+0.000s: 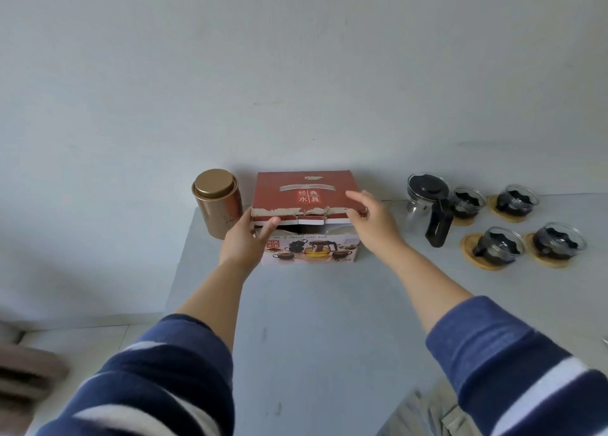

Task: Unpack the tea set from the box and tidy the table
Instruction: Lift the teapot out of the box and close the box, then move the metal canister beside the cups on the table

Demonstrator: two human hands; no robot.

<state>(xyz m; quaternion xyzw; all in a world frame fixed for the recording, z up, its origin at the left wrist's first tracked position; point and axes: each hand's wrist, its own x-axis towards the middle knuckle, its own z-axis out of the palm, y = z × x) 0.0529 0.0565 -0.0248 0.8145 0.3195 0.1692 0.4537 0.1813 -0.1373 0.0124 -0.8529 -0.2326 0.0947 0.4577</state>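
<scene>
A red tea-set box (pixel 304 192) with a torn lid edge stands at the back of the grey table (pixel 316 320). My left hand (pixel 245 238) rests against its front left corner, fingers on the lid's torn edge. My right hand (pixel 370 220) hovers at the box's front right corner, fingers spread, not clearly touching. To the right stand a glass teapot (pixel 427 202) with a black lid and handle, and several glass cups (pixel 500 246) on wooden coasters (pixel 468 248).
A gold tea tin (pixel 217 203) stands just left of the box, close to the table's left edge. A pale wall rises directly behind the table. Floor and a blurred brown object lie at lower left.
</scene>
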